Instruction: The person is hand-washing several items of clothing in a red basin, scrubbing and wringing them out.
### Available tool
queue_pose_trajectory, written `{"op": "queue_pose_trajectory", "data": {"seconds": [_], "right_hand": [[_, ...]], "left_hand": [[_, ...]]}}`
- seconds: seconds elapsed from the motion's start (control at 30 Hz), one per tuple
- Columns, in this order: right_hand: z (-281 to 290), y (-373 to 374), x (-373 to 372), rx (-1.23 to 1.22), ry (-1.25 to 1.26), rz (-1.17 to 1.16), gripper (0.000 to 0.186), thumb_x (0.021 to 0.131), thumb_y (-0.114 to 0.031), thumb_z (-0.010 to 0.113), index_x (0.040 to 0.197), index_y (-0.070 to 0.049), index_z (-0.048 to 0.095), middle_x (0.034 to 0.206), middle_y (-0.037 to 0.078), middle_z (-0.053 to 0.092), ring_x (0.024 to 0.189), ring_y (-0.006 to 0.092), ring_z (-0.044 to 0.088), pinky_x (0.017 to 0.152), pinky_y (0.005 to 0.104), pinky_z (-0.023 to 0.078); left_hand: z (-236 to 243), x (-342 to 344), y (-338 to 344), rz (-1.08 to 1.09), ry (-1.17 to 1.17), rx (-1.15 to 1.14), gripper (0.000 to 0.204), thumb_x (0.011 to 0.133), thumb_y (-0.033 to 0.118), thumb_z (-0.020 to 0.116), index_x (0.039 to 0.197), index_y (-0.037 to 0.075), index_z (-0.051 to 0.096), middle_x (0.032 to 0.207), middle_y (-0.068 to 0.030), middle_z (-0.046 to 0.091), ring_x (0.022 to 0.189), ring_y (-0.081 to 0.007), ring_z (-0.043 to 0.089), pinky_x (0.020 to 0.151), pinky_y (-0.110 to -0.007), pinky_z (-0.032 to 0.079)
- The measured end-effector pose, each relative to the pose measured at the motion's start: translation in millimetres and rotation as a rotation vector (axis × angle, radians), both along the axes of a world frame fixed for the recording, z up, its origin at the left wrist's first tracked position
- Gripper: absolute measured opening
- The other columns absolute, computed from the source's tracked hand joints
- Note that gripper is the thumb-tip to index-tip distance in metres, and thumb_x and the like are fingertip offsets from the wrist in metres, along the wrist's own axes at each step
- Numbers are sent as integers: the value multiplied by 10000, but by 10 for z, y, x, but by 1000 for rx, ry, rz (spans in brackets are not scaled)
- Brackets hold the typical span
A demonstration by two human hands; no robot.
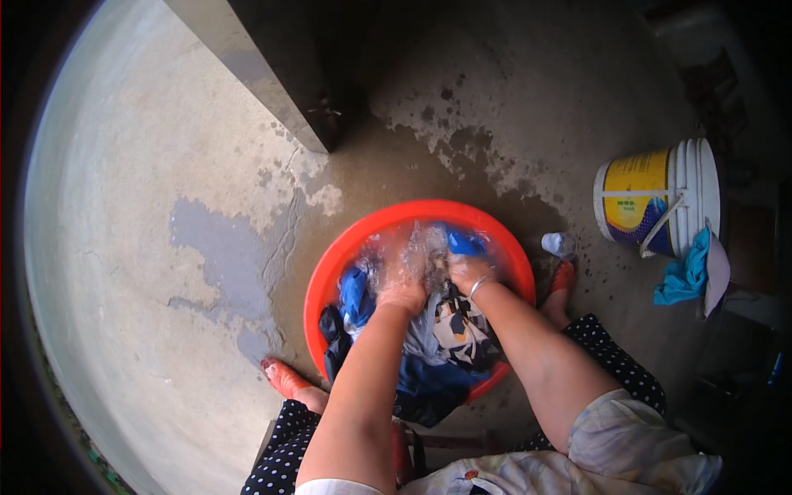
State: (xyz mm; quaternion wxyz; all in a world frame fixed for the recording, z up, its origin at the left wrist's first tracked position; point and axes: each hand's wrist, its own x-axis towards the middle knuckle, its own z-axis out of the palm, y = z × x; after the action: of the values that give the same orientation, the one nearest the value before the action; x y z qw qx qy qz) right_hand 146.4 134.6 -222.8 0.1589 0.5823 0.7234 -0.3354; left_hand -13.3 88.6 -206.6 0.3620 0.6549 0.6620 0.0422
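Two bare hands work within a round red basin (320, 276) of wet laundry. The patterned cloth (460, 330), beige with dark figures, lies just on the near side of the right hand (470, 271); its longer visible extent runs from that hand toward the basin's near edge. The right hand is thus the nearer of the two, the left hand (402, 285) lying beyond and to the left of the cloth. Both hands point toward the far edge, close beside each other, amid splashing water (425, 247). Spray and blur hide the fingers, so how far either hand is open, and whether it grips fabric, cannot be told.

Blue cloth (355, 295) lies near the basin's left edge, with black cloth (334, 338) beside it against the rim; a brighter blue piece (465, 242) lies beyond the right hand, near the far edge. Dark navy fabric (433, 375) fills the near part, and some dark material overlaps the near rim.

The basin rests on a concrete floor (124, 223), patched with damp, between two feet in red footwear. To the right are a small white container (554, 243) and a white bucket (683, 194) with turquoise cloth (683, 274) beside its rim; a pillar (256, 70) stands beyond, to the left.
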Motion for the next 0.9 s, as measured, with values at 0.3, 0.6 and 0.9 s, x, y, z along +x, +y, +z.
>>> {"op": "queue_pose_trajectory", "data": {"seconds": [0.3,0.6,0.9], "right_hand": [[1295,-1,-94,143,420,109,331,632,-45,645,955,-65,576,918,158,607,833,318,597,756,379,472],[3386,-235,-441,-206,765,103,271,578,-2,571,848,-13,588,854,74,593,802,158,559,733,268,444],[1568,-140,254,312,679,162,221,643,82,498,760,-70,608,988,129,583,1005,319,524,879,374,410]], "left_hand": [[528,-213,-56,524,-523,-397,609,789,407,556,1305,140,374,1345,-197,335,1189,-382,395,897,-496,396],[1517,31,-475,1243,-2094,-658,440,879,409,390,1064,53,571,1087,-126,590,1031,-301,539,913,-450,416],[1102,-348,-321,559,-188,-141,657,706,213,642,1277,29,373,1338,-242,307,1210,-379,354,999,-384,319]]}}
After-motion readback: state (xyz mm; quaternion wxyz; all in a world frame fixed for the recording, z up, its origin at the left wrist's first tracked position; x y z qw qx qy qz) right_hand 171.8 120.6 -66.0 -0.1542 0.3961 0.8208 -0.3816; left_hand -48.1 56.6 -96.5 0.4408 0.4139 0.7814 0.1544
